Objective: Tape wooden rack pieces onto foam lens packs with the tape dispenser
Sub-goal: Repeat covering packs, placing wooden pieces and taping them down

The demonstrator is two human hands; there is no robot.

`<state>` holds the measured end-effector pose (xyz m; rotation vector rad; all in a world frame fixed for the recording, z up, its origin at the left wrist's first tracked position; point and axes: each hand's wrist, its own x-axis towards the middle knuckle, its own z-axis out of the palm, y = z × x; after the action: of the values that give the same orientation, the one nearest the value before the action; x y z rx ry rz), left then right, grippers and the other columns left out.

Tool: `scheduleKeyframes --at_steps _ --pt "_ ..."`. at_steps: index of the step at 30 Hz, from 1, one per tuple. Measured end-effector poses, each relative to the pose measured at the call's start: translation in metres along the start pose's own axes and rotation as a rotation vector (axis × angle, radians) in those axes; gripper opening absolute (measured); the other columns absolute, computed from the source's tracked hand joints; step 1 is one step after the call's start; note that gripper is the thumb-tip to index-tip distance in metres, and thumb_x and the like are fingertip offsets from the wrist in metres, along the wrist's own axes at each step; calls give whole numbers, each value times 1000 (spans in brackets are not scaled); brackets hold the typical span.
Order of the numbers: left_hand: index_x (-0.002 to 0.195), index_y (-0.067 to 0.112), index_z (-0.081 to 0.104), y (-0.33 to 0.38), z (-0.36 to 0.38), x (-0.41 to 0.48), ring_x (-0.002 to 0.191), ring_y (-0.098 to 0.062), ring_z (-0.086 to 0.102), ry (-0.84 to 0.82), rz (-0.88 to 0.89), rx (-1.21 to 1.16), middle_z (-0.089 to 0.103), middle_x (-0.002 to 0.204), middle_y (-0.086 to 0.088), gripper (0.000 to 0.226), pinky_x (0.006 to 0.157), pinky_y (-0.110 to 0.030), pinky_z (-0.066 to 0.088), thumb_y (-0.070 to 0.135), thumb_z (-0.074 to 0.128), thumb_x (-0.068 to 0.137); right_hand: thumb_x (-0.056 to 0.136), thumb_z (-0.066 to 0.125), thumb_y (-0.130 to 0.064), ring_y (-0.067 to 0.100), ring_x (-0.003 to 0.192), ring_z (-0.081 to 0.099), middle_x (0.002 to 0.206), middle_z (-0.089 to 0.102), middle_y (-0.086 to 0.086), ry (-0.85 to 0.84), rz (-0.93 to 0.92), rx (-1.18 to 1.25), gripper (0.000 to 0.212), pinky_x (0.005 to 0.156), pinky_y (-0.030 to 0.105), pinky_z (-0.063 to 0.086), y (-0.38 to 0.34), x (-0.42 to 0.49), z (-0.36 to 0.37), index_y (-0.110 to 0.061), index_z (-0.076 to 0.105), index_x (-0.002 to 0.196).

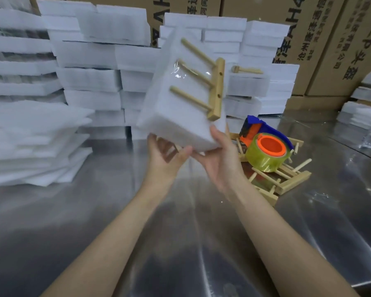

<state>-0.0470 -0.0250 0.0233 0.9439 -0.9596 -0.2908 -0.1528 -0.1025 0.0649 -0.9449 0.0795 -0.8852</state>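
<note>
A white foam lens pack (pixel 176 116) is tilted up above the table, near its middle. On its top face lies a wooden rack piece (pixel 210 82) with three pegs, and clear tape crosses the middle peg. My left hand (pixel 165 156) is under the pack's near corner with fingers spread. My right hand (pixel 217 153) grips the pack's near edge, thumb on top. The tape dispenser (pixel 263 144), blue with an orange core and a yellowish roll, rests on a pile of loose wooden rack pieces (pixel 287 179) to the right.
Stacks of white foam packs (pixel 90 78) line the back, and a lower pile of foam sheets (pixel 30 142) sits at left. A small wooden mallet (pixel 245 70) lies on a stack. Cardboard boxes (pixel 334 39) stand behind. The metal table (pixel 180 243) reflects light.
</note>
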Motion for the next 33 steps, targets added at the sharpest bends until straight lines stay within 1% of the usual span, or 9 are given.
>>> scheduleKeyframes --at_steps 2,4,6,10,13,19,24,30,33 --pt "138 43 22 -20 0 -7 132 -9 42 -238 14 491 49 136 6 69 109 -31 33 29 66 87 93 53 -18 29 120 56 128 60 6 145 -95 10 46 83 47 56 -23 10 -9 -19 44 139" --pt "149 34 14 -42 -8 -13 144 -14 19 -412 -7 1005 35 150 1 69 119 -41 10 36 55 93 94 53 -20 28 117 55 126 55 5 277 -179 -81 44 82 46 58 -51 24 -22 -20 43 137" --pt "152 21 15 -51 -11 -11 146 -12 7 -413 -49 1164 25 156 -1 67 119 -50 -2 40 47 96 95 54 -24 28 114 54 123 51 4 384 -238 -162 44 81 47 58 -82 44 -33 -20 41 137" --pt "151 20 21 -55 -5 -7 146 -11 6 -365 -110 1228 22 157 0 62 119 -50 -3 45 39 97 94 52 -29 24 106 54 114 51 2 507 -285 -307 30 69 42 60 -150 110 -45 -20 48 122" --pt "151 25 19 -56 -5 -7 148 -11 1 -373 -166 1245 18 159 4 65 118 -48 -5 55 29 94 93 51 -29 24 101 58 114 52 5 563 -243 -515 34 61 38 60 -189 159 -50 -16 49 125" --pt "151 27 19 -53 -3 -6 148 -11 -1 -370 -233 1204 20 159 8 66 120 -48 2 59 24 93 94 51 -33 25 88 63 102 55 4 605 -154 -669 24 48 32 56 -215 217 -63 -16 50 111" --pt "150 29 20 -51 -3 -4 148 -9 0 -387 -267 1190 22 157 11 66 120 -47 4 61 22 92 95 51 -40 25 100 60 115 54 4 604 -96 -668 41 55 38 59 -206 248 -76 -15 46 127" --pt "147 31 24 -54 -3 -5 147 -5 0 -392 -285 1208 25 155 14 60 119 -45 1 57 23 94 90 40 -66 26 103 61 114 52 2 687 -76 -1005 66 56 31 53 -195 262 -90 -14 46 131" --pt "147 31 25 -53 -2 -4 147 -5 1 -397 -290 1217 26 154 15 58 119 -45 0 57 24 95 88 33 -71 27 114 54 125 52 5 705 -48 -1147 78 85 35 49 -201 266 -91 -12 42 138"
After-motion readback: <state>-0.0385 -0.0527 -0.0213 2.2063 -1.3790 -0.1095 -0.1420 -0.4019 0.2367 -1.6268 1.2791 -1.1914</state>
